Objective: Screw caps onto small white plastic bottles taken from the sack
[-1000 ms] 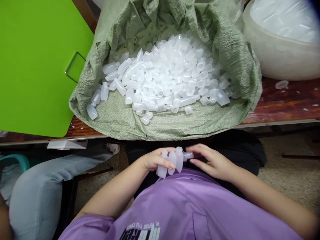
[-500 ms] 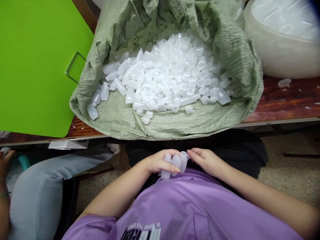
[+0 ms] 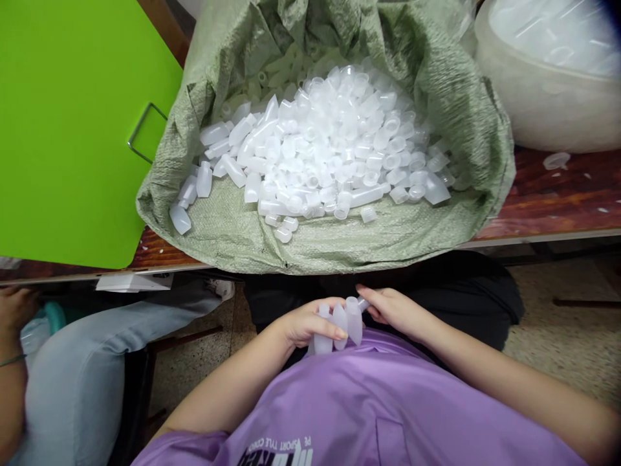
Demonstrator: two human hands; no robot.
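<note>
Just above my lap, my left hand (image 3: 305,325) is closed around several small translucent white plastic bottles (image 3: 323,336), fanned side by side under my thumb. The rightmost bottle (image 3: 354,320) has its round neck end up. Beside that neck, my right hand (image 3: 394,310) pinches a small translucent plastic piece (image 3: 363,303) between thumb and fingers. Its far end meets the neck; whether it is a cap or part of another bottle I cannot tell. Ahead of both hands, an open green woven sack (image 3: 310,255) holds a heap of similar white plastic pieces (image 3: 334,142).
A large translucent tub (image 3: 548,110) of clear plastic pieces stands right of the sack on the red-brown table (image 3: 572,194). One loose ring-like piece (image 3: 556,160) lies before it. A green board (image 3: 72,129) with a wire handle is at left. Another person's hand (image 3: 17,314) and jeans show lower left.
My right hand has shifted slightly left and now holds a small piece at a slant against the rightmost bottle's neck. The other person's hand at left has moved.
</note>
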